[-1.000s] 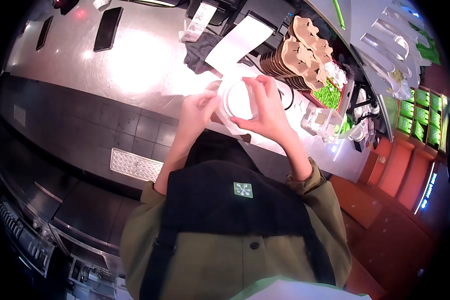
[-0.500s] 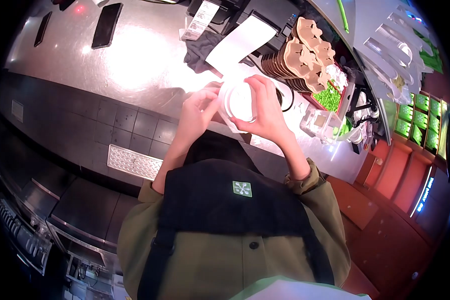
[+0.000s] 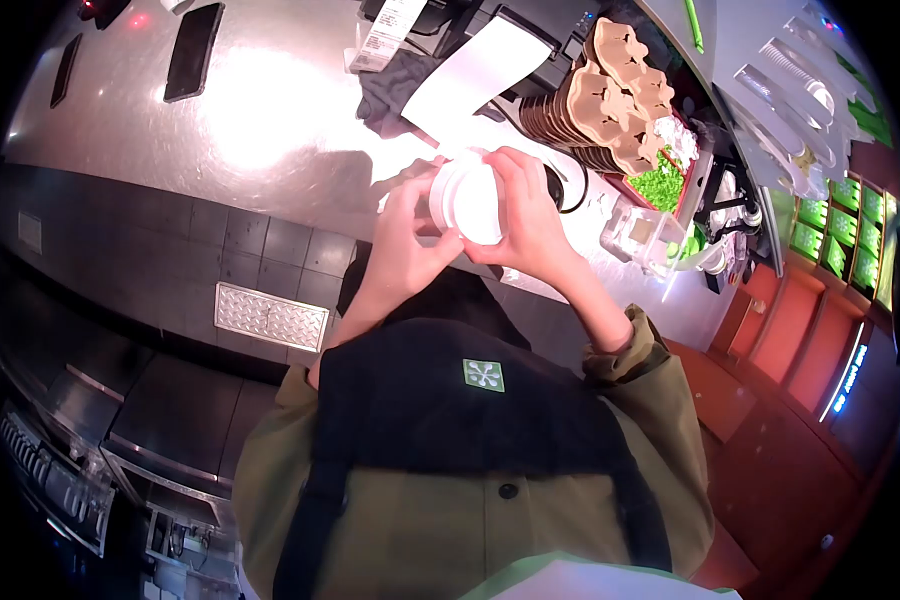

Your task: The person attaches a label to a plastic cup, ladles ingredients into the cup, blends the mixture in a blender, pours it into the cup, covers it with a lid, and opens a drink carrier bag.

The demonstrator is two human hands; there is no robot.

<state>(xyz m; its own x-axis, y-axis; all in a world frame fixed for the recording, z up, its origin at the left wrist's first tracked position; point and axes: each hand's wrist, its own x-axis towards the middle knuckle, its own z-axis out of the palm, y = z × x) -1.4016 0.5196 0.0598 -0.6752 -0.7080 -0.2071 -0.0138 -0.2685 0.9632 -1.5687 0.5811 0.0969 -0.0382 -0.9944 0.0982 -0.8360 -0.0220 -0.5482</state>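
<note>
Between my two hands is a white cup with a round white lid (image 3: 473,203), its top facing up toward me. My left hand (image 3: 405,245) wraps the left side, with the thumb at the lid's lower edge. On the right side my right hand (image 3: 532,215) curls around it, fingers at the far rim and thumb at the near rim. The cup's body is mostly hidden under the lid and behind my fingers, and glare washes out its details. Just beyond lie a blank white paper sheet (image 3: 478,72) and a crumpled dark grey cloth (image 3: 395,92).
A stack of brown cardboard cup carriers (image 3: 610,100) stands at the right beside a tray of green pieces (image 3: 658,188) and a clear plastic box (image 3: 642,240). A black phone (image 3: 193,52) lies on the steel counter (image 3: 160,140). A printed receipt (image 3: 390,35) hangs near a black machine.
My left hand has closed in on the cup, its thumb moving right to the lid's lower edge. My right hand keeps its hold. The view has shifted slightly.
</note>
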